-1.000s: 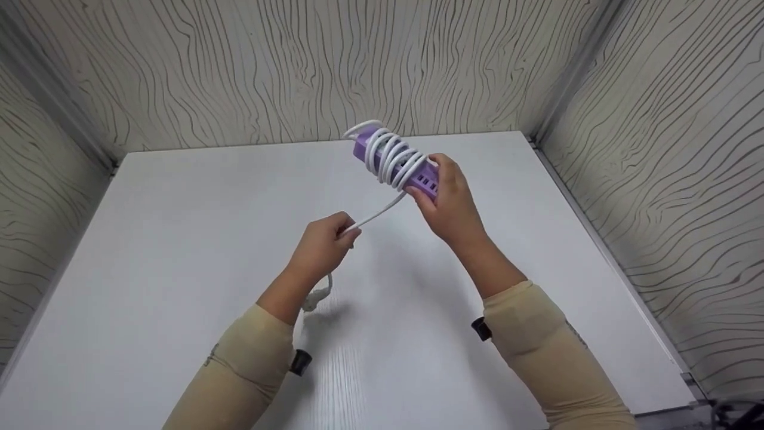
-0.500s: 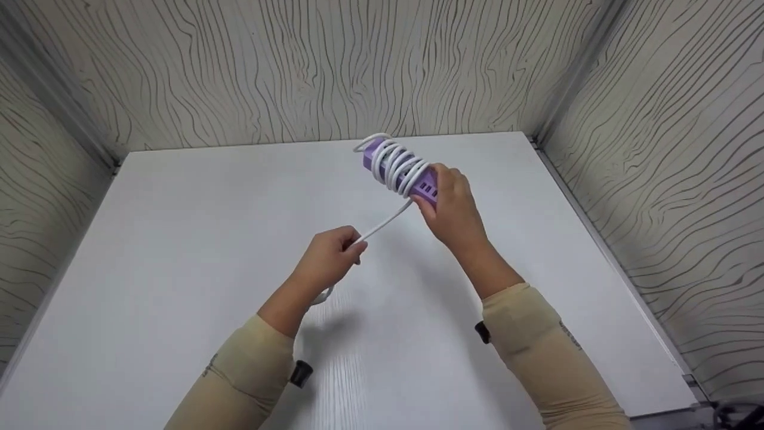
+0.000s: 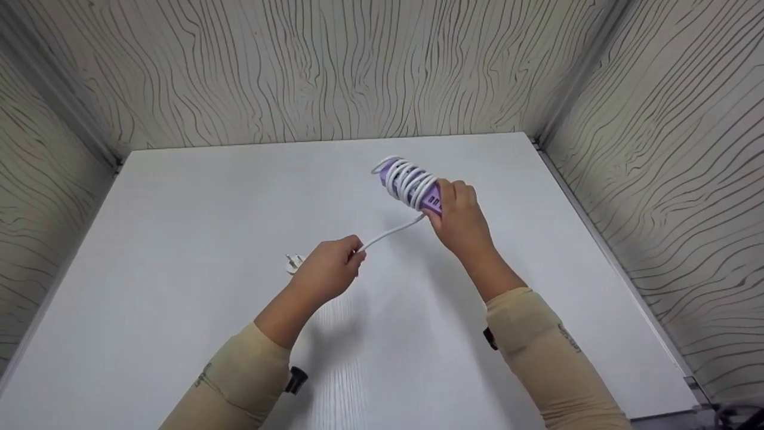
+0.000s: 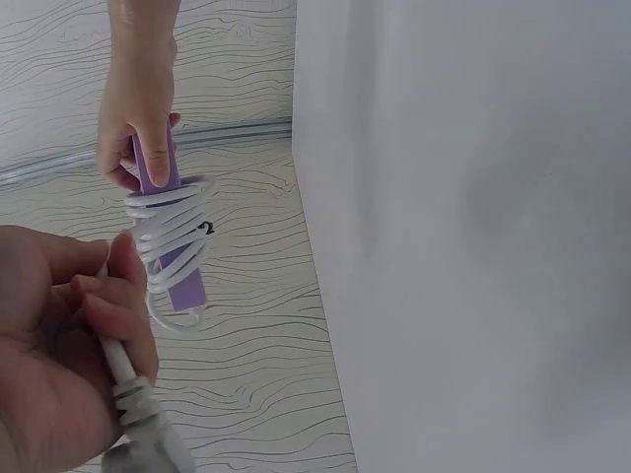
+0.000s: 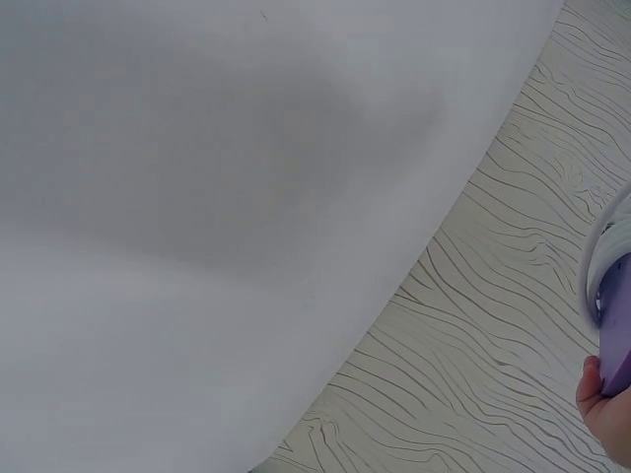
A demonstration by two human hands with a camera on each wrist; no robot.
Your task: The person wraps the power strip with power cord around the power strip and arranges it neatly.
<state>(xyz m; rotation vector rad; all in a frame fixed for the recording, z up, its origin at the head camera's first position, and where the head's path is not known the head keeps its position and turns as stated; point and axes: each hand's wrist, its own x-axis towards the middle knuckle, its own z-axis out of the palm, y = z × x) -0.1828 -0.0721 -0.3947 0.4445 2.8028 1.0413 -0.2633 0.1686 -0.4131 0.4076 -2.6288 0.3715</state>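
Observation:
My right hand [image 3: 464,221] grips the near end of a purple power strip [image 3: 434,200], tilted above the table. Several turns of its white cord [image 3: 409,184] are wound around the strip's body, and a loop stands off its far end. From the coil a short length of cord runs down to my left hand [image 3: 331,269], whose thumb and fingers pinch it. The plug [image 3: 293,263] pokes out to the left behind that hand, prongs showing. In the left wrist view the plug [image 4: 148,443] hangs just below the curled fingers. Only the right hand's fingertips [image 5: 590,389] show in the right wrist view.
A white table [image 3: 197,239] lies under both hands. Wood-grain patterned panels [image 3: 334,71] stand behind it and on both sides, joined by metal corner posts [image 3: 582,71]. Dark cables [image 3: 740,415] lie at the lower right corner.
Both hands have come lower and nearer, the right drifting slightly rightward with the strip. The plug has swung from below the left wrist to the left side of that hand.

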